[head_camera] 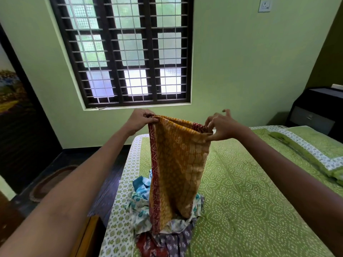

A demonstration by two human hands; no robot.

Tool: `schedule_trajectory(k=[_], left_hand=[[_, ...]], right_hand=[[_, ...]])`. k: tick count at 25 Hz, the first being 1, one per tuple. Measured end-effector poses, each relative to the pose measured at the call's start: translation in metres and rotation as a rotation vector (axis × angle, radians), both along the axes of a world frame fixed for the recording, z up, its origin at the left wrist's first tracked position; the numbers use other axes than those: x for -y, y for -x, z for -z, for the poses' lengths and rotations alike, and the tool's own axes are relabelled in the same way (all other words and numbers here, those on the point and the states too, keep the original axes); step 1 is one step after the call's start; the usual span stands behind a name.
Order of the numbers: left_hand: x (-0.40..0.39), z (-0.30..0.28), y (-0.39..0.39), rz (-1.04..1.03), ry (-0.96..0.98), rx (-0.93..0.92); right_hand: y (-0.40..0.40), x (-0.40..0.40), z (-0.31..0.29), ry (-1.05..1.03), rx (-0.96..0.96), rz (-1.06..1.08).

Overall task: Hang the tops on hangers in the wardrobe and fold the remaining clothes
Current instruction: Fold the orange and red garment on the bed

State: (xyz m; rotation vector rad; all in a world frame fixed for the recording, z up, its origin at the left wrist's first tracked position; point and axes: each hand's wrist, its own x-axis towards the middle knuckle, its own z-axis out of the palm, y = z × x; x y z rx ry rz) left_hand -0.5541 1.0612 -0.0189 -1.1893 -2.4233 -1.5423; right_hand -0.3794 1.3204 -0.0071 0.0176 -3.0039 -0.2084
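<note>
A mustard-yellow printed cloth with a dark red border (178,164) hangs upright above the bed. My left hand (139,121) pinches its top left corner. Its top right corner is pinched by my right hand (220,127), whose other fingers are spread. The cloth's lower end reaches a pile of crumpled clothes (161,225) on the bed: white and blue printed pieces, a grey floral one and a red one.
The bed (250,210) has a green dotted sheet with a white border; a matching pillow (306,151) lies at the right. A barred window (128,52) is ahead. A dark cabinet (315,112) stands far right, a dark door (18,127) and a floor mat (52,180) at left.
</note>
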Motion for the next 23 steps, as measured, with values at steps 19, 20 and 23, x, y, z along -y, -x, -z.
schedule_trajectory(k=[19,20,23], left_hand=[[-0.002,0.006,0.016,-0.052,-0.019,-0.108],[0.001,0.009,0.018,-0.044,-0.008,-0.097],[0.006,0.017,0.016,0.0,0.046,-0.095]], right_hand=[[-0.016,0.067,0.02,0.428,0.043,-0.428],[-0.012,0.056,0.018,0.324,0.054,-0.358],[-0.002,0.027,0.018,0.164,0.071,-0.145]])
